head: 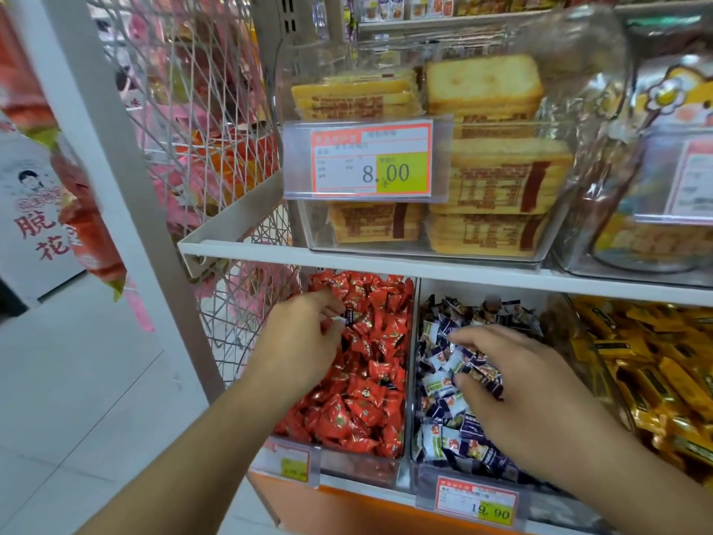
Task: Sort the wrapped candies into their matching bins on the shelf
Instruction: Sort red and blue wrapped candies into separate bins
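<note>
Two clear bins stand side by side on the lower shelf. The left bin (359, 467) is full of red wrapped candies (366, 395). The right bin (414, 418) holds dark blue and white wrapped candies (440, 384). My left hand (304, 337) is over the red bin and pinches a dark blue and white candy (347, 317) at its fingertips. My right hand (524, 384) reaches into the blue and white bin, its fingers curled round several blue and white candies (484, 374).
A third bin of gold wrapped bars (656, 364) sits to the right. The white shelf edge (386, 260) above carries clear boxes of biscuits (486, 156) with an 8.00 price tag (370, 162). A wire basket rack (216, 148) stands to the left. Price tags (476, 500) hang below.
</note>
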`<control>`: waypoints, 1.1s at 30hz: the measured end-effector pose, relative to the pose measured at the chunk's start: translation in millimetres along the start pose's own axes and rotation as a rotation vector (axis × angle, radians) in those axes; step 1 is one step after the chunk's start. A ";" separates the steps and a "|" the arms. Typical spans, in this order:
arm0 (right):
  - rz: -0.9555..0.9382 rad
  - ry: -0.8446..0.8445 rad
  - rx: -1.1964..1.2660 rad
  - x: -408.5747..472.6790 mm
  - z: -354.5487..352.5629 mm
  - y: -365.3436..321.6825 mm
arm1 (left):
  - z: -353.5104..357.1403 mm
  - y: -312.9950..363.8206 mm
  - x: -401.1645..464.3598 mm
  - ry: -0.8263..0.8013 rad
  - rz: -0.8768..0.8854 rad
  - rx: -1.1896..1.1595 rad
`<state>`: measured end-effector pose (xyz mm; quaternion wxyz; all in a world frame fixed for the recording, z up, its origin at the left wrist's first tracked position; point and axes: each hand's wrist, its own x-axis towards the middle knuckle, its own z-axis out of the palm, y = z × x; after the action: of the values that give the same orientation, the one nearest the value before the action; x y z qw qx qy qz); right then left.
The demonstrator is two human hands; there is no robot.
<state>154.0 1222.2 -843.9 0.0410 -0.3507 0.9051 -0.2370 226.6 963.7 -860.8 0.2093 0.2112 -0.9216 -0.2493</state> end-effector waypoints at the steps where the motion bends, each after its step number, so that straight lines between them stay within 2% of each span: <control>1: -0.026 -0.018 0.015 1.6 2.3 -2.2 | 1.9 -1.0 6.0 -0.012 0.014 0.026; 5: -0.062 -0.061 0.059 7.4 8.6 -6.4 | 16.3 -7.5 31.6 -0.114 0.096 0.148; 11: -0.053 -0.012 0.066 9.6 9.1 1.5 | 36.8 -21.2 54.7 -0.169 0.106 0.293; 19: -0.045 -0.018 0.071 8.7 8.8 2.0 | 37.7 -28.9 56.5 -0.157 0.118 0.205; 27: -0.054 -0.012 0.068 5.5 7.3 4.0 | 33.8 -24.4 54.3 -0.055 0.114 0.214; 30: -0.052 -0.007 0.069 6.6 7.0 4.3 | 31.7 -21.0 53.1 0.012 0.068 0.115; 33: -0.039 -0.008 0.087 8.0 7.2 2.8 | 24.6 -10.7 48.8 0.024 -0.022 -0.093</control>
<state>148.0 1215.8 -850.9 0.0550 -0.3669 0.8869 -0.2754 177.4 940.4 -872.4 0.2271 0.2143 -0.9042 -0.2914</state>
